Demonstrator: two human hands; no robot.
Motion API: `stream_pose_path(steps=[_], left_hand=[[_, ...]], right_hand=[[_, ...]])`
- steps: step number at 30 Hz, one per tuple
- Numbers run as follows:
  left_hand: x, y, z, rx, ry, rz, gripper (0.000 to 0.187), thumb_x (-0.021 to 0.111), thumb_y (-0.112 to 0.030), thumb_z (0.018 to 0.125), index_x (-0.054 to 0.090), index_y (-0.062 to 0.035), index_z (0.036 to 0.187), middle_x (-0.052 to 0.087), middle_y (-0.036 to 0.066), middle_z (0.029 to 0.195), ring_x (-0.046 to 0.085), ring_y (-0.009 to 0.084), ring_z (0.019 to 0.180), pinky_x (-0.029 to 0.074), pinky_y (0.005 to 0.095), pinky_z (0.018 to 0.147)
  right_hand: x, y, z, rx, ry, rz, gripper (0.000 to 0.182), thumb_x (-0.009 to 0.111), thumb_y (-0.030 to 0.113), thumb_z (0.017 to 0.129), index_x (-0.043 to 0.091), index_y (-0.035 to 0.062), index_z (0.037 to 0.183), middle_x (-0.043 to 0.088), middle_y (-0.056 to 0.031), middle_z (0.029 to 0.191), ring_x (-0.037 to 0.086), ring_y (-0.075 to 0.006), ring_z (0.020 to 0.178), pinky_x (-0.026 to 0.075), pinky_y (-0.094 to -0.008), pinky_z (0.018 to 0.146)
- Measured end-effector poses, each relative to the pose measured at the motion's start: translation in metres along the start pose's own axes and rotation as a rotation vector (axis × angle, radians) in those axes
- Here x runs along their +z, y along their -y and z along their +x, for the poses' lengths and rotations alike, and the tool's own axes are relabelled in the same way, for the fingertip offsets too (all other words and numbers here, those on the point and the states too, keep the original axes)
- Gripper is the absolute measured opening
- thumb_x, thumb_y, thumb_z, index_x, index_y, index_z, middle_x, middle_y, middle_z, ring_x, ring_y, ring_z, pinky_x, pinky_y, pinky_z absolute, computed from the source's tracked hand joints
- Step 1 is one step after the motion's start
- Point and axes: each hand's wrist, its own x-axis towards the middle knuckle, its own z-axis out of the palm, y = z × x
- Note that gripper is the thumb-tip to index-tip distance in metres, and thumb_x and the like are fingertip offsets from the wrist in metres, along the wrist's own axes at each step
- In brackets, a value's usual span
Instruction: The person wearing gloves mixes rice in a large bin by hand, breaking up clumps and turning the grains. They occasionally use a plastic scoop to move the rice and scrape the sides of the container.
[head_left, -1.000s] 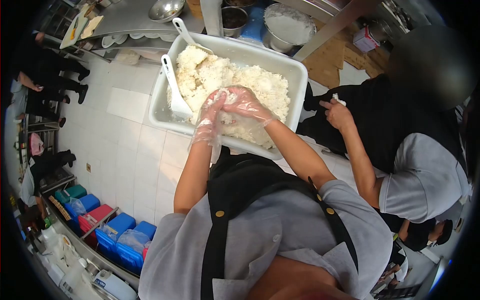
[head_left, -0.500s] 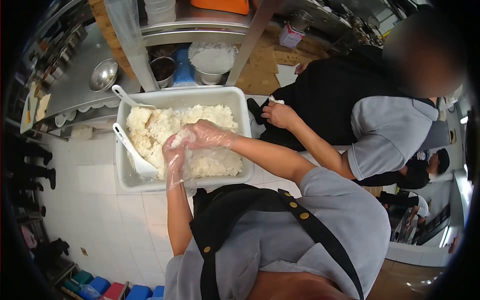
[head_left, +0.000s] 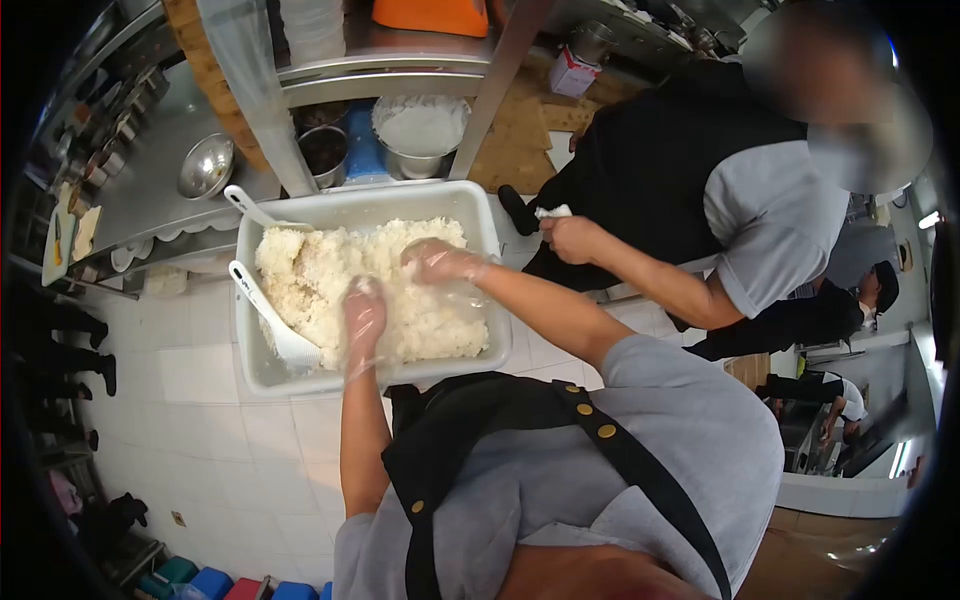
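Two gloved hands in the rice tub

From here I see the left hand (head_left: 364,312) and right hand (head_left: 436,262) apart, both at the rice (head_left: 440,325) heaped in the white tub (head_left: 494,345). Their fingers look bent, but how far open each grip is, or whether it has hold of any rice, I can't tell. Two white paddles, the upper (head_left: 250,208) and lower (head_left: 285,335), lean at the tub's left side. A co-worker (head_left: 670,170) stands beyond its right end.

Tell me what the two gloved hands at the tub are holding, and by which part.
Whether the left hand or the right hand holds any rice cannot be told; neither grips a paddle.
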Motion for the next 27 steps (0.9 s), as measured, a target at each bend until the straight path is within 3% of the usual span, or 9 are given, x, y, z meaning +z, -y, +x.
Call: stream_pose_path(steps=[4, 6, 7, 13, 14, 18, 21, 24, 27], left_hand=[[0.025, 0.026, 0.005, 0.373, 0.008, 0.057, 0.043, 0.069, -0.018, 0.079, 0.055, 0.002, 0.113, 0.051, 0.026, 0.122, 0.042, 0.042, 0.121, 0.032, 0.0468, 0.105], [-0.003, -0.021, -0.018, 0.29, 0.13, -0.019, 0.05, 0.074, -0.03, 0.076, 0.058, 0.0023, 0.111, 0.051, 0.025, 0.123, 0.043, 0.0394, 0.122, 0.034, 0.0437, 0.104], [-0.016, -0.034, -0.009, 0.324, 0.122, -0.073, 0.054, 0.075, -0.034, 0.075, 0.058, 0.0034, 0.11, 0.051, 0.025, 0.124, 0.043, 0.039, 0.122, 0.035, 0.043, 0.104], [-0.047, -0.042, -0.041, -0.236, 0.151, 0.09, 0.081, 0.073, -0.048, 0.074, 0.048, 0.0076, 0.128, 0.046, 0.027, 0.132, 0.044, 0.0385, 0.125, 0.033, 0.041, 0.106], [-0.032, -0.029, -0.048, -0.238, 0.125, 0.024, 0.08, 0.073, -0.045, 0.076, 0.046, 0.0055, 0.131, 0.046, 0.026, 0.132, 0.045, 0.0368, 0.124, 0.035, 0.0407, 0.105], [0.06, 0.024, -0.03, -0.18, -0.083, -0.026, 0.078, 0.071, -0.043, 0.08, 0.04, 0.0038, 0.135, 0.047, 0.025, 0.132, 0.054, 0.0359, 0.114, 0.049, 0.0398, 0.091], [0.032, -0.012, -0.01, -0.343, 0.222, -0.84, 0.079, 0.07, -0.04, 0.081, 0.034, 0.0008, 0.14, 0.05, 0.023, 0.131, 0.057, 0.0311, 0.11, 0.056, 0.0372, 0.071], [0.001, -0.062, 0.0, -0.376, 0.138, -0.596, 0.073, 0.066, -0.039, 0.085, 0.036, -0.0011, 0.14, 0.051, 0.022, 0.13, 0.058, 0.0307, 0.109, 0.056, 0.0367, 0.067], [-0.032, -0.102, -0.011, -0.404, 0.212, -0.242, 0.068, 0.065, -0.038, 0.086, 0.039, -0.0017, 0.137, 0.056, 0.019, 0.123, 0.06, 0.0325, 0.101, 0.055, 0.0448, 0.06]], right_hand=[[-0.001, -0.022, -0.001, -0.145, -0.188, -0.035, 0.042, 0.076, 0.028, 0.072, 0.064, 0.0101, 0.109, 0.064, -0.0165, 0.109, 0.058, -0.0283, 0.109, 0.044, -0.0398, 0.096], [-0.029, 0.021, -0.027, 0.412, 0.111, 0.622, 0.045, 0.075, 0.033, 0.076, 0.064, 0.0027, 0.108, 0.065, -0.016, 0.105, 0.064, -0.0223, 0.095, 0.049, -0.0373, 0.088], [-0.044, 0.021, -0.009, 0.366, 0.184, 0.453, 0.051, 0.075, 0.035, 0.076, 0.062, 0.0011, 0.112, 0.062, -0.0166, 0.116, 0.065, -0.0209, 0.093, 0.05, -0.0369, 0.085], [-0.039, 0.006, -0.026, 0.214, 0.075, 0.029, 0.088, 0.072, 0.052, 0.073, 0.041, 0.0015, 0.138, 0.048, -0.0271, 0.132, 0.045, -0.0313, 0.127, 0.034, -0.0351, 0.107], [-0.012, -0.019, -0.019, 0.275, 0.112, 0.174, 0.093, 0.071, 0.054, 0.072, 0.037, 0.0014, 0.141, 0.033, -0.0282, 0.144, 0.032, -0.0334, 0.136, 0.026, -0.0344, 0.111], [0.034, 0.029, -0.019, 0.301, -0.19, 0.332, 0.075, 0.07, 0.039, 0.077, 0.044, 0.0009, 0.136, 0.047, -0.0291, 0.133, 0.046, -0.0333, 0.126, 0.035, -0.0334, 0.105], [0.027, 0.025, 0.002, 0.192, -0.213, 0.897, 0.062, 0.068, 0.03, 0.08, 0.05, 0.0005, 0.132, 0.053, -0.0259, 0.126, 0.053, -0.0274, 0.116, 0.041, -0.0317, 0.098], [0.008, -0.025, 0.053, -0.04, 0.149, 0.691, 0.057, 0.068, 0.028, 0.08, 0.053, 0.0, 0.128, 0.057, -0.0213, 0.123, 0.056, -0.0221, 0.109, 0.043, -0.0299, 0.094], [-0.056, 0.033, -0.002, 0.0, -0.007, 0.391, 0.053, 0.067, 0.028, 0.082, 0.056, -0.0001, 0.126, 0.062, -0.0179, 0.117, 0.059, -0.0218, 0.106, 0.045, -0.0289, 0.091]])
